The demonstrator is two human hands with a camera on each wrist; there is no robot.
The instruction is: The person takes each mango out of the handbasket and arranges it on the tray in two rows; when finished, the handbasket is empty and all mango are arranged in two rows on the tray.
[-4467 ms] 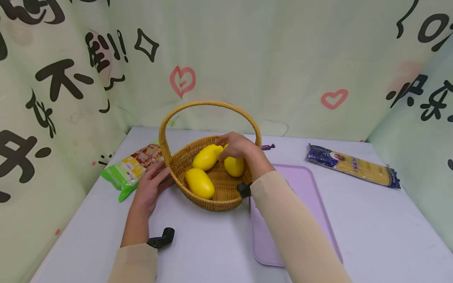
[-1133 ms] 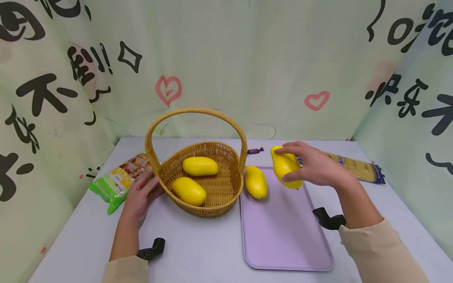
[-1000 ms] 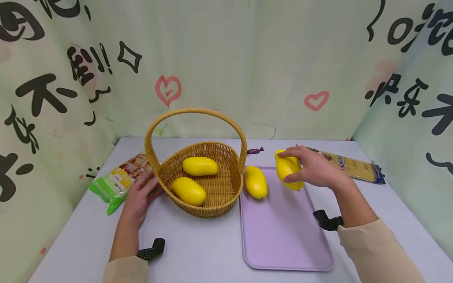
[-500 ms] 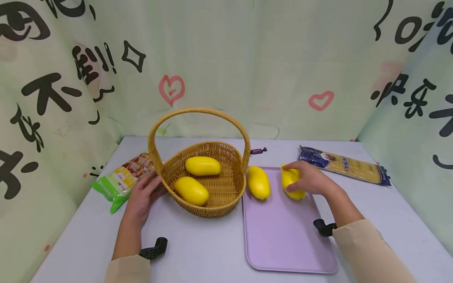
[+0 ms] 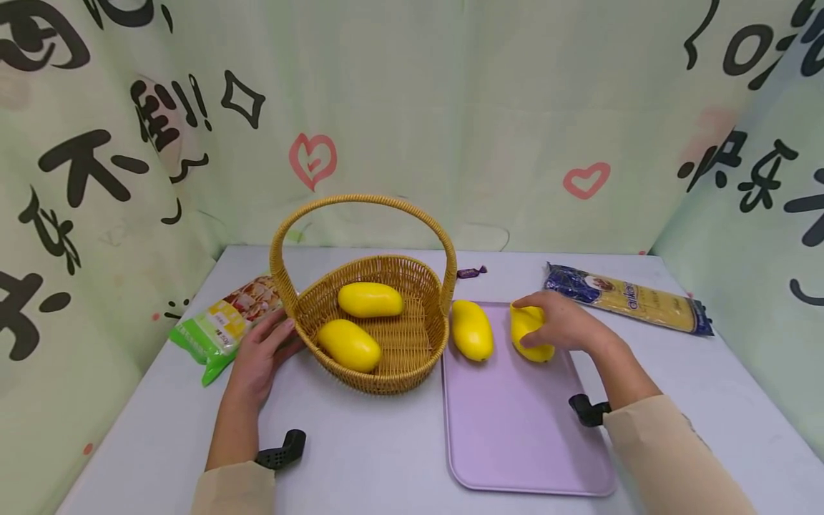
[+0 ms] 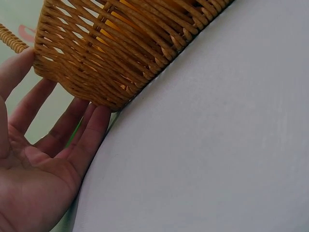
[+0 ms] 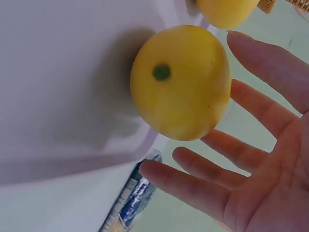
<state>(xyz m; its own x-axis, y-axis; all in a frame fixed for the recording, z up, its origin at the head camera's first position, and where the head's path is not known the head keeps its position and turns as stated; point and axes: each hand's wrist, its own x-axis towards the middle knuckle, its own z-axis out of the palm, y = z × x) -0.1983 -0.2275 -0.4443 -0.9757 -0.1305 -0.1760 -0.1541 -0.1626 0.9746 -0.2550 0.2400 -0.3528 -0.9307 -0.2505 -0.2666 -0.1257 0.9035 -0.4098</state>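
Observation:
My right hand is around a yellow mango at the far right part of the lilac tray. In the right wrist view its fingers are spread and nearly straight, and the thumb stands slightly off the mango. Another mango lies to its left on the tray, by the basket. The wicker basket holds two more mangoes, one behind and one in front. My left hand rests against the basket's left side; in the left wrist view its extended fingertips touch the weave.
A green and brown food packet lies behind my left hand. The basket's tall arched handle rises above it. A small purple wrapped candy lies behind the tray, and a blue and yellow pasta packet at the back right.
My right hand first reached into the basket, then carried a mango over the tray and lowered it there. Another mango also left the basket for the tray. My left hand stayed at the basket.

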